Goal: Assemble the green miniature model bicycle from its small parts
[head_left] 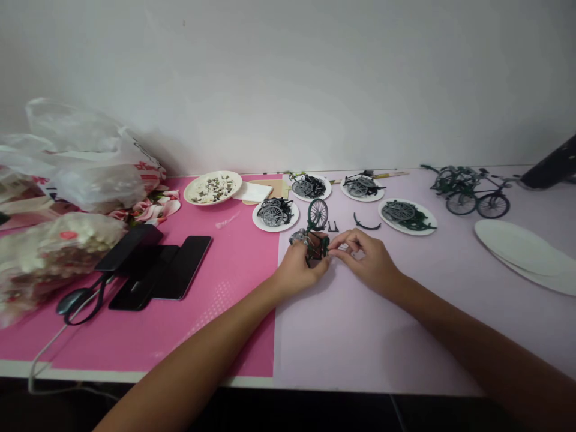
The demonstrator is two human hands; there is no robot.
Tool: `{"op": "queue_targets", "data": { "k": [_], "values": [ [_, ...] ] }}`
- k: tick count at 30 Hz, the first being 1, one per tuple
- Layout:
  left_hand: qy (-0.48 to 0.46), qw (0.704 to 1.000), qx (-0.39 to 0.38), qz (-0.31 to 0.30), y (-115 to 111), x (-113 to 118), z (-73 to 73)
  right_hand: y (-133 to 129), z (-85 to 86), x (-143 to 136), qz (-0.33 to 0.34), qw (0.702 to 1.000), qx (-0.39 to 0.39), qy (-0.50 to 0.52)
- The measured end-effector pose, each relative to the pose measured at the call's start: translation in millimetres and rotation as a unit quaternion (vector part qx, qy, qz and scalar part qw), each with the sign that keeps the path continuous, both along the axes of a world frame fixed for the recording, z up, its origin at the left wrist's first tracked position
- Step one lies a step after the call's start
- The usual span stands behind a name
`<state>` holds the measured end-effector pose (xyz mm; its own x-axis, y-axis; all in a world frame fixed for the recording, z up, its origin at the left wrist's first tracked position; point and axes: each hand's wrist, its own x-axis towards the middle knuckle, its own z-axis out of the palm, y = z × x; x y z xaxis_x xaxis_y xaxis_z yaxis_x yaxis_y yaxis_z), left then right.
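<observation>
My left hand (299,268) is wrapped round a partly built miniature bicycle (318,240) at the middle of the table, over the lilac cover. One spoked wheel (318,214) stands up at its far end. Fingers and thumb of my right hand (357,255) are pinched together at the bicycle's right side; what lies between them is too small to make out. Just beyond the hands lie a small dark forked part (333,226) and a curved dark green part (366,223).
Plates of bicycle parts (275,215) stand behind the hands. Assembled miniature bicycles (477,198) and white plates (526,249) are at right. At left are a bowl of small pieces (213,188), phones (182,267), a black box (129,249), a cable and plastic bags (90,162).
</observation>
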<state>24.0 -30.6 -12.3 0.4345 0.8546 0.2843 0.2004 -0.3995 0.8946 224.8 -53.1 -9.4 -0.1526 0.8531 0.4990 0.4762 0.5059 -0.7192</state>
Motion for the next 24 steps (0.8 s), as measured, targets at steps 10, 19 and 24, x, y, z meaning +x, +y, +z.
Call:
{"op": "queue_targets", "data": {
  "k": [10,19,24],
  "values": [
    [-0.004,0.999,0.006,0.031,3,2,-3.5,0,-0.4,1,0.011,1.0,0.001,0.029],
    [-0.004,0.999,0.005,0.047,5,2,-4.7,7,11.0,22,-0.063,0.997,-0.014,-0.038],
    [0.01,1.0,0.009,0.029,4,1,-5.2,6,4.6,12,-0.043,0.999,-0.028,0.001]
  ]
}}
